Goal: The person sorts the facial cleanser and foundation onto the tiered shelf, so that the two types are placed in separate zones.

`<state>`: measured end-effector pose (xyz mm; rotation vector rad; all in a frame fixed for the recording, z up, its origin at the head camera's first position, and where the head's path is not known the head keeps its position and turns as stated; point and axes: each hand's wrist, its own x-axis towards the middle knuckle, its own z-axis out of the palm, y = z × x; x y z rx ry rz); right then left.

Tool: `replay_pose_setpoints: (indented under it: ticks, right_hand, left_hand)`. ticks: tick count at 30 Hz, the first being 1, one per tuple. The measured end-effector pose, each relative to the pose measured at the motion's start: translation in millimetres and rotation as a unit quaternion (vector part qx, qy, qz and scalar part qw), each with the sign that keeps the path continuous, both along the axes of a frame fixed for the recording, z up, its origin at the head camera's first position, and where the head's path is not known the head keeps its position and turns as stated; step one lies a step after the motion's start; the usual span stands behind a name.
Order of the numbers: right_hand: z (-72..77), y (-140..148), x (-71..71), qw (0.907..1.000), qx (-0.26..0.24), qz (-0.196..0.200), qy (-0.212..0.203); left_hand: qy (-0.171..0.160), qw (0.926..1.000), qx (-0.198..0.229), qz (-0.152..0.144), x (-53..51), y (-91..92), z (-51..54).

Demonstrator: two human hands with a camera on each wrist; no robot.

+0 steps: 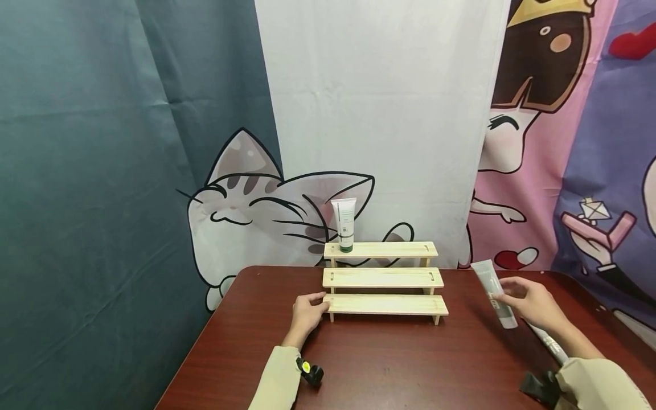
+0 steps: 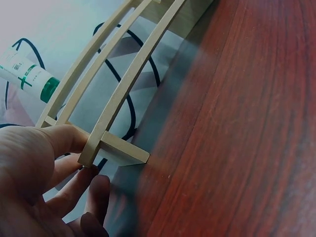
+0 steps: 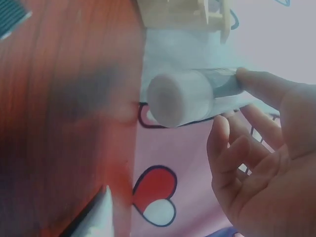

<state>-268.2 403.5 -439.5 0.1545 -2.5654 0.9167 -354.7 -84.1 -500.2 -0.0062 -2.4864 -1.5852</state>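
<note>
A three-tier pale wooden display rack (image 1: 384,277) stands on the table. My left hand (image 1: 307,314) pinches the left end of its lowest step; in the left wrist view the thumb and fingers lie around that end of the rack (image 2: 118,108). Upright on the top step, at the left, is a white squeeze tube with a green cap (image 1: 344,225). To the right of the rack, my right hand (image 1: 535,304) pinches a grey, partly see-through squeeze tube (image 1: 496,296) above the table, tilted with its whitish cap (image 3: 180,98) down.
Another light-coloured tube (image 1: 549,343) lies on the table under the right forearm, partly hidden. The brown wooden table (image 1: 379,364) ends just behind the rack, where a printed cartoon curtain (image 1: 379,114) hangs. A dark striped object (image 3: 11,17) shows at the right wrist view's corner.
</note>
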Motion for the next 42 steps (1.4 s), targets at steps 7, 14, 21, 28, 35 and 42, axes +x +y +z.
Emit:
replay_pose_setpoints:
  ticks: [7,14,21,28,35,42]
  right_hand:
    - [10.3,-14.5,-3.8,0.9997,-0.017,-0.002,0.017]
    - [12.4,-24.4,-7.6,0.9988,-0.036,-0.007,0.033]
    - [14.7,-32.8,-11.1,0.9976,-0.052,0.006,0.047]
    - [19.5,-42.7,-14.7,0.9961,-0.07,0.022,0.05]
    - [20.9,-53.0,-20.5,0.9942,-0.091,0.027,0.051]
    - [25.9,-66.3,-24.5,0.9918,-0.121,0.018,0.038]
  left_hand:
    - [0.006,1.0,-0.004,0.002,1.5,-1.5,-0.4]
    - [0.003,1.0,-0.007,0.001,0.5,-1.0,0.0]
    - [0.003,1.0,-0.002,-0.006,0.4,-0.5,-0.6]
    - [0.002,1.0,0.005,-0.003,-0.6,-0.4,-2.1]
    - [0.001,1.0,0.003,-0.002,-0.9,-0.9,-1.5]
    - [0.002,1.0,-0.005,0.004,-0.7,-0.4,-1.9]
